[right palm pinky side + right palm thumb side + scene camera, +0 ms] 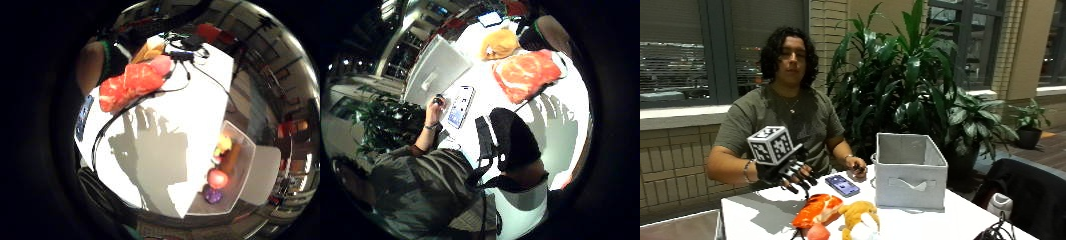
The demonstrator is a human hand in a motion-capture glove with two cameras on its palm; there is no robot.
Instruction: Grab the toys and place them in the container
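Nearest the outside camera, a yellow plush toy (pixel 858 216) lies at the near edge of the white surface (pixel 946 222), touching a red meat-slab toy (pixel 814 210) on its far side, with a small pink toy (pixel 817 232) right up against both at that edge. Behind them, toward the far edge, stands the grey fabric container (pixel 909 170), upright with its open top showing, well apart from the toys. Over the meat-slab toy hangs the gloved right hand (pixel 788 172), fingers (pixel 802 183) spread and pointing down, holding nothing and not touching the toy. The thumb-side palm view confirms it: the red slab (pixel 527 74) and the yellow plush (pixel 500 44) sit side by side on the surface below the palm. A phone (pixel 842 185) lies face up near the far edge between hand and container, the person's bare left hand (pixel 856 171) resting just beside it. The little-finger palm view catches a clear bin (pixel 235 170) beside the surface, with small colourful toys (pixel 218 175) inside
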